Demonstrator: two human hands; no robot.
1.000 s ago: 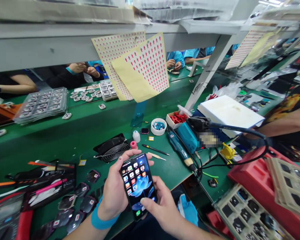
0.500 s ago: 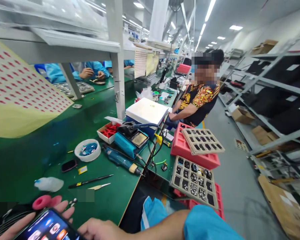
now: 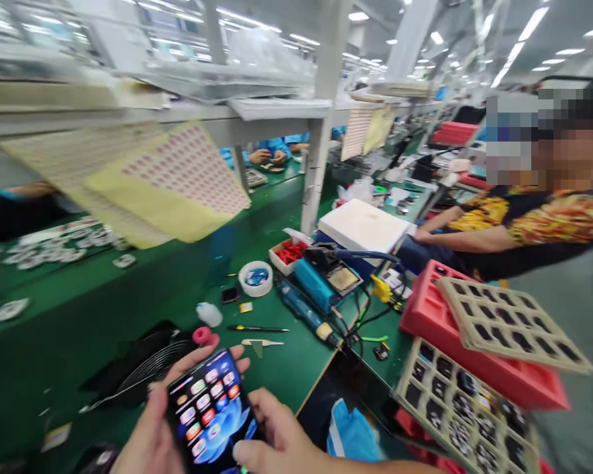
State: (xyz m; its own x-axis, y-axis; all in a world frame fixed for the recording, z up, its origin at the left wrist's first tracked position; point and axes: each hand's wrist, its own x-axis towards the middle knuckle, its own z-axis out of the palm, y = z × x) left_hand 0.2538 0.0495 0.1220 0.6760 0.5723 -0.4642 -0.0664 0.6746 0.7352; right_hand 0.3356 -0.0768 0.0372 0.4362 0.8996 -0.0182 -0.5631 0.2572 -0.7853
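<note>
Lowest in view, a lit phone (image 3: 208, 411) gripped between both hands: left hand (image 3: 151, 434) wrapped around its left edge with fingers curling behind, right hand (image 3: 271, 438) closed on the lower right corner, thumb pressed on the screen. Held just above the near edge of the green worktop (image 3: 286, 368). Just beyond, a pink roll (image 3: 202, 336), tweezers (image 3: 261, 342) and a black pen tool (image 3: 257, 328). Farther back, a white tape ring (image 3: 255, 278), a blue soldering station (image 3: 321, 280) and a white box (image 3: 363, 227). Off right, stacked grid trays (image 3: 508, 322) on red bins, a seated person's arm (image 3: 469, 238) behind.
</note>
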